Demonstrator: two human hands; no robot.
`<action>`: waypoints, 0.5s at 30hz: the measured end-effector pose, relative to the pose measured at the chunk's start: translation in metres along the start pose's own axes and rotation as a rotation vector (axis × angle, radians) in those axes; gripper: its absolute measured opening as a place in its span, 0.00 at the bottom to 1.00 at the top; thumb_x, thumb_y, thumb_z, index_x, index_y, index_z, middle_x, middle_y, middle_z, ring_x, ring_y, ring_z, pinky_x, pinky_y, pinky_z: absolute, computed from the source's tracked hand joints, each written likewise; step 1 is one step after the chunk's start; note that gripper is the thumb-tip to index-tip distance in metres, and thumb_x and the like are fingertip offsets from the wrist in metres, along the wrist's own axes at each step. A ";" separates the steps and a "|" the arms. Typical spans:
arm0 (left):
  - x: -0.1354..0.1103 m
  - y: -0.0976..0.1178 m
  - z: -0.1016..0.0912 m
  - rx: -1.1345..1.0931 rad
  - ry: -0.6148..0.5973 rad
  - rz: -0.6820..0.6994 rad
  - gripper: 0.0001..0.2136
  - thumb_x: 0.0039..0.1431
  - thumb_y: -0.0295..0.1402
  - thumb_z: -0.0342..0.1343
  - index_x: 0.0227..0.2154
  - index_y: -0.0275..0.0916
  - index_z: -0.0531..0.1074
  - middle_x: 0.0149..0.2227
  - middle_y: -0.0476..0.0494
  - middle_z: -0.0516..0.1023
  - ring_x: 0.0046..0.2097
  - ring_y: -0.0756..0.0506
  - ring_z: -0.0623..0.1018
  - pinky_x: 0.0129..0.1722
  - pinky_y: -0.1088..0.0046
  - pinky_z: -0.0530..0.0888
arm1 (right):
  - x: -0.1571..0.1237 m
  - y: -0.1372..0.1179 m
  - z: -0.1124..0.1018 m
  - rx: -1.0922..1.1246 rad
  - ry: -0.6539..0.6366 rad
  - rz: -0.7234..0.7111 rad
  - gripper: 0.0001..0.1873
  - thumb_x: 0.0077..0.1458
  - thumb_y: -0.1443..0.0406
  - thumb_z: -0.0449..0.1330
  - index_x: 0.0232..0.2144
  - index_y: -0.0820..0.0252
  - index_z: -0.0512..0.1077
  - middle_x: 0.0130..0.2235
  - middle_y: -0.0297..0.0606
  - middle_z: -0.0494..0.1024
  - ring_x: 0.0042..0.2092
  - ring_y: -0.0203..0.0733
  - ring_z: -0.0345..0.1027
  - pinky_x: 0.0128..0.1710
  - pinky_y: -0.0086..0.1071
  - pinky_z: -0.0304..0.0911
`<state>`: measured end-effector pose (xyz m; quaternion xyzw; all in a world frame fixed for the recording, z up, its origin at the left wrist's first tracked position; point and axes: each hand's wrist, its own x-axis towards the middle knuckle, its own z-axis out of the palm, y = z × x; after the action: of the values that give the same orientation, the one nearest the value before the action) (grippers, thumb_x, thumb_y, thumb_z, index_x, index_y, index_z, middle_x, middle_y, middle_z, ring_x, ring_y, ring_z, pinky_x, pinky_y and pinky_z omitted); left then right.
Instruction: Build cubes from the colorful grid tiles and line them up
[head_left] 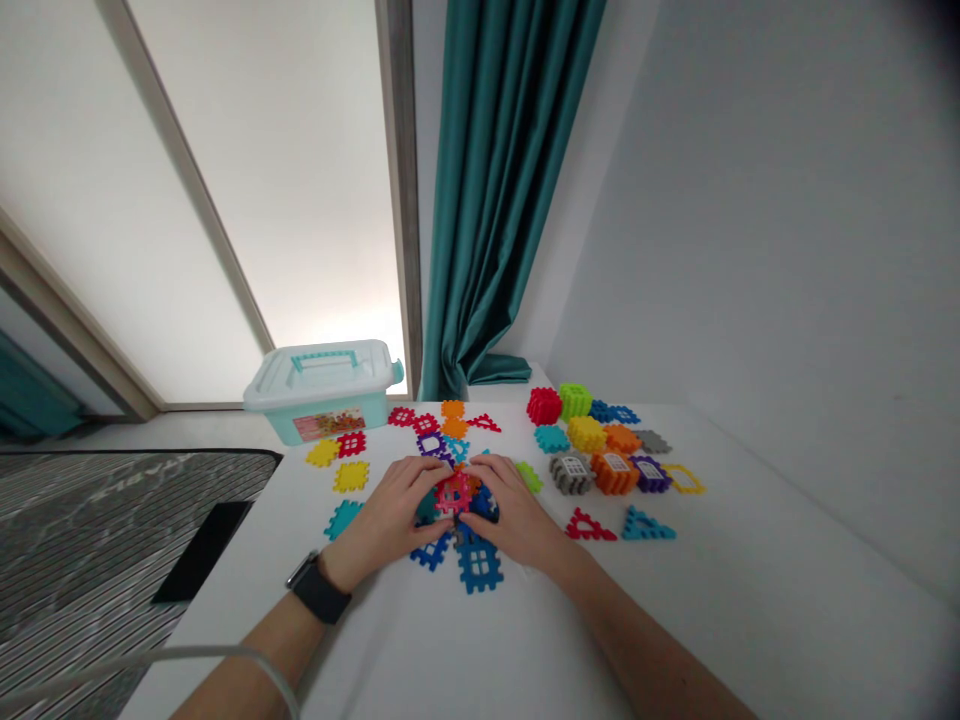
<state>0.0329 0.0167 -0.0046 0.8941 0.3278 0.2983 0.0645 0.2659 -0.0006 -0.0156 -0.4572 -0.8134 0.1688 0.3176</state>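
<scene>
On the white surface [360, 640], left hand [386, 510] and right hand [510, 505] curled closed around a cluster of interlocking plastic blocks [454, 492], one from each side, apparently for keeping the pieces together, with loose blocks [586, 434] spread just beyond.

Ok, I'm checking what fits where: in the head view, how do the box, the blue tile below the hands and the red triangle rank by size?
1. Box, clearly largest, even though it sits farther away.
2. Blue tile and red triangle look about alike; the tile sits nearer the camera, so I can't rank them.
</scene>
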 end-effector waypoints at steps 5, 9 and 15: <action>-0.001 -0.005 -0.005 0.067 0.041 -0.004 0.18 0.58 0.35 0.64 0.51 0.43 0.69 0.57 0.36 0.71 0.57 0.36 0.71 0.57 0.53 0.71 | -0.001 0.003 0.001 0.029 0.030 0.019 0.25 0.55 0.65 0.65 0.55 0.54 0.66 0.59 0.44 0.67 0.62 0.52 0.59 0.63 0.51 0.58; -0.001 -0.006 -0.007 0.083 0.053 0.026 0.08 0.63 0.30 0.58 0.44 0.42 0.72 0.57 0.36 0.70 0.58 0.37 0.71 0.56 0.54 0.72 | -0.001 0.001 0.002 0.097 0.038 0.030 0.25 0.56 0.64 0.65 0.55 0.53 0.66 0.59 0.44 0.66 0.63 0.50 0.59 0.64 0.50 0.57; -0.003 -0.005 -0.007 0.093 0.077 0.058 0.05 0.65 0.31 0.55 0.42 0.42 0.74 0.56 0.36 0.71 0.57 0.37 0.71 0.55 0.53 0.73 | 0.000 -0.003 0.002 0.162 0.055 0.053 0.22 0.57 0.64 0.64 0.53 0.53 0.68 0.59 0.44 0.67 0.62 0.50 0.61 0.64 0.49 0.57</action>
<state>0.0243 0.0181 -0.0014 0.8931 0.3176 0.3187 0.0014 0.2631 -0.0025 -0.0153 -0.4559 -0.7757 0.2298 0.3711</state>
